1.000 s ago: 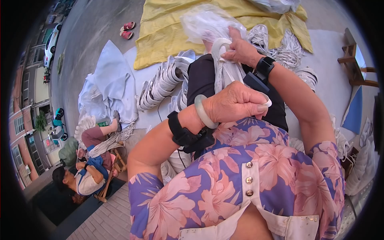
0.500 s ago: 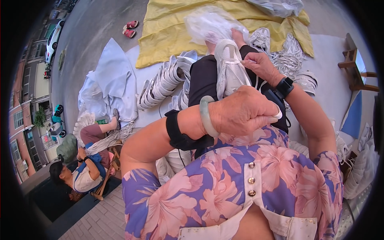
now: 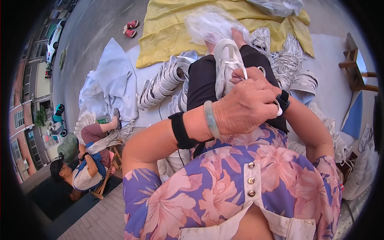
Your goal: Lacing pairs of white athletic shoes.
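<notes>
A white lace-up shoe [image 3: 227, 60] rests toe-away between my thighs, its lace threaded near the toe. My left hand [image 3: 245, 106], with a pale green bangle at the wrist, is closed around a white shoelace [image 3: 245, 75], whose loop shows by the fingers. Just beyond it, my right hand [image 3: 260, 82] is bent in close, fingers pinching the same lace above the shoe's tongue. The hands overlap, so part of the right fingers is hidden. A black band sits on each wrist or forearm.
Rows of nested white shoe uppers [image 3: 162, 83] lie to the left. A heap of white laces [image 3: 289, 60] and another white shoe [image 3: 261, 39] lie right of my feet, near a yellow sheet [image 3: 168, 32]. A wooden stool [image 3: 352, 64] stands far right. Another person [image 3: 86, 172] sits at left.
My right hand has come back from the shoe's toe toward my left hand, drawing the lace. The left hand has turned and shifted slightly, now meeting the right.
</notes>
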The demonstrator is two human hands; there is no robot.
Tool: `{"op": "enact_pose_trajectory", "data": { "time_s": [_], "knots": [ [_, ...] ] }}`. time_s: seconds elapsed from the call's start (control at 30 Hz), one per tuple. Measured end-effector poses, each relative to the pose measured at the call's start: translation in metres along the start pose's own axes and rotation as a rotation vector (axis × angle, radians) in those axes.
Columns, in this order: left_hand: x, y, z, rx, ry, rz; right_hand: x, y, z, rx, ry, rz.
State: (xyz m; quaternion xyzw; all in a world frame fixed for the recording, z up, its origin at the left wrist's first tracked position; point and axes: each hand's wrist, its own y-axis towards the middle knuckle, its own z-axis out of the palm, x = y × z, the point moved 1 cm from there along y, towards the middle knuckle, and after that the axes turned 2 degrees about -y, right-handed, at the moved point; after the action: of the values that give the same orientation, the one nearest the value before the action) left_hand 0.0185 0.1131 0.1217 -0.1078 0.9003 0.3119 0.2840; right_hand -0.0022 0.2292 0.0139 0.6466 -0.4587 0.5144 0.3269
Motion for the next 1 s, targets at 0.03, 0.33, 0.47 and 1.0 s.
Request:
{"op": "enact_pose_trajectory", "data": {
  "time_s": [0.03, 0.33, 0.47, 1.0],
  "knots": [
    [0.000, -0.005, -0.004, 0.027, 0.096, -0.033, -0.007, -0.002, -0.013, 0.143, -0.444, -0.067],
    [0.024, -0.113, -0.047, 0.039, 0.079, -0.658, -0.081, -0.106, -0.124, -0.290, -0.329, 0.247],
    [0.057, -0.202, -0.072, -0.132, 0.006, -1.027, -0.132, -0.139, -0.149, -0.341, -0.275, 0.463],
    [0.089, -0.099, 0.007, -0.007, 0.560, -0.616, -0.031, -0.009, -0.019, -0.200, -0.799, -0.312]
  ]
}}
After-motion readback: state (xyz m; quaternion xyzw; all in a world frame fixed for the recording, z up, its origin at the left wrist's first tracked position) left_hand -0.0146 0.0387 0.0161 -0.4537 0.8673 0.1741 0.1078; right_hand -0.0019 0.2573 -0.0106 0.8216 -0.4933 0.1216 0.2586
